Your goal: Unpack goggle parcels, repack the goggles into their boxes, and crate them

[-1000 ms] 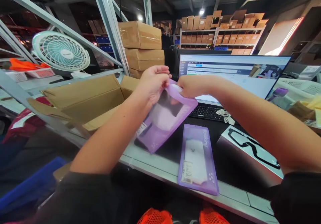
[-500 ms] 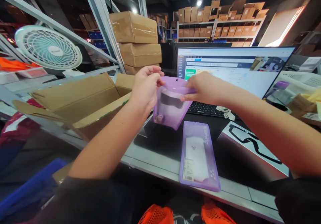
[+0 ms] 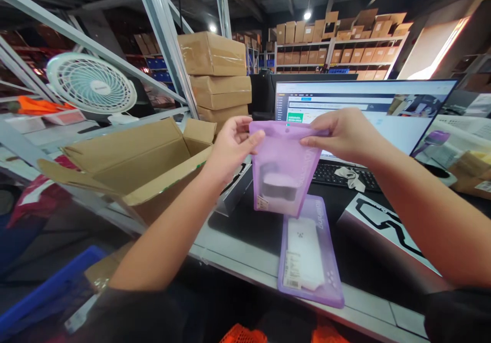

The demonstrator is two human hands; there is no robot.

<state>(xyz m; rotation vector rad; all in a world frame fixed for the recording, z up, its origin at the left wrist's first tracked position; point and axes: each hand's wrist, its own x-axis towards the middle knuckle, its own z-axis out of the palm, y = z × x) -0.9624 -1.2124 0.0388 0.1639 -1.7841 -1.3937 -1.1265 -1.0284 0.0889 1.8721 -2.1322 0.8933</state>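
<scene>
Because it lies flat and face up near the lower middle of the frame, one purple pouch [image 3: 330, 279] shows its white contents [image 3: 307, 245] and printed label [image 3: 292, 269]; resting across the pale table edge [image 3: 245, 263], it needs no hand to steady it. At lower right, a white box [image 3: 383, 225] with a black looping print sits well apart from it. Just beyond, at the centre, a second purple pouch [image 3: 284, 151] hangs upright, its bottom overlapping the first in view; whether the two touch, I cannot tell. The left hand [image 3: 231, 146] pinches its upper left corner between thumb and fingers, and the right hand [image 3: 345, 132] pinches the upper right corner likewise, probably to hold the top level and taut while the contents sit low by their own weight. Left of centre, an open carton [image 3: 115, 164] has its flaps spread, which leaves the inside reachable. Behind the raised pouch, a keyboard [image 3: 324, 172] and monitor [image 3: 353, 133] face the worker, presumably for easy reading. Farther back, stacked cartons [image 3: 215, 54] precede loaded shelves [image 3: 303, 47].
</scene>
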